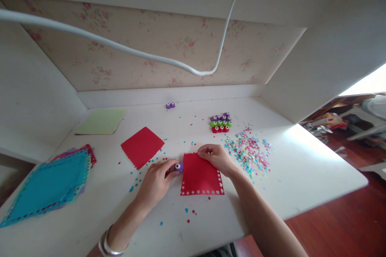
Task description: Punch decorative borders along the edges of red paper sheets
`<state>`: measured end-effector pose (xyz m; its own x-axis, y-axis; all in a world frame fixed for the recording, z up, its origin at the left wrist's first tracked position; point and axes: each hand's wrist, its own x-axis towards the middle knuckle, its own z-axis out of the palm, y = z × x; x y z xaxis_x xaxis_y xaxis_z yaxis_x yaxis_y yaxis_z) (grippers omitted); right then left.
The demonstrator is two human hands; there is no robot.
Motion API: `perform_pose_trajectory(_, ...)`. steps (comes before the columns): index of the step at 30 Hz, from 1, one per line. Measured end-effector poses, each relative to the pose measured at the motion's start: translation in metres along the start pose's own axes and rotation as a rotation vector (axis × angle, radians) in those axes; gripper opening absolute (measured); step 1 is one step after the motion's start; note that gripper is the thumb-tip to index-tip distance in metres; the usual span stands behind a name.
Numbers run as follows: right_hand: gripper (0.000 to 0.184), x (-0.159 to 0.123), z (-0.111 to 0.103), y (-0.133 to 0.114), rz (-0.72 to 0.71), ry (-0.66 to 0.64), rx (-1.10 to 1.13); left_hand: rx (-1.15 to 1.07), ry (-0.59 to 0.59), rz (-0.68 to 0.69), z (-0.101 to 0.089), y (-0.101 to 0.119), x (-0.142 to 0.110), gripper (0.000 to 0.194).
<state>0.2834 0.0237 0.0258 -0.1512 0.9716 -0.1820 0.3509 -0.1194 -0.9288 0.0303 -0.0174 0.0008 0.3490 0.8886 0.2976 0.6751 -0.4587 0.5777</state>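
My left hand [157, 178] grips a small purple craft punch [179, 167] at the left edge of a red paper sheet [200, 174]. Cut-out shapes line the bottom edge and part of the right edge of that sheet. At the sheet's top edge, the fingers of my right hand [215, 156] pinch the paper. A second red sheet [142, 147] with plain edges lies to the left, turned at an angle. Tiny blue and red paper bits are scattered around both hands.
Rows of red, green and purple punches [221, 123] stand behind my right hand, near a heap of confetti [250, 150]. Two purple punches [170, 105] sit at the back. On the left lie blue punched sheets [50, 184] and pale green paper [101, 121]. A white cable [144, 56] hangs in front.
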Motion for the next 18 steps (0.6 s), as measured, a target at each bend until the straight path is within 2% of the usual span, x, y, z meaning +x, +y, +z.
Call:
perform_pose_trajectory(9,0.022,0.003,0.004,0.005,-0.045,0.014,-0.046,0.006,-0.005,-0.002,0.001,-0.002,0.0,0.029)
perform_pose_trajectory(14,0.017,0.004,0.008,0.007,-0.156,0.049,-0.209,-0.004,0.002,0.049,0.003,-0.004,0.0,0.031)
perform_pose_trajectory(18,0.015,0.003,0.01,0.004,-0.27,0.084,-0.339,-0.019,-0.039,0.1,0.0,-0.003,0.0,0.034)
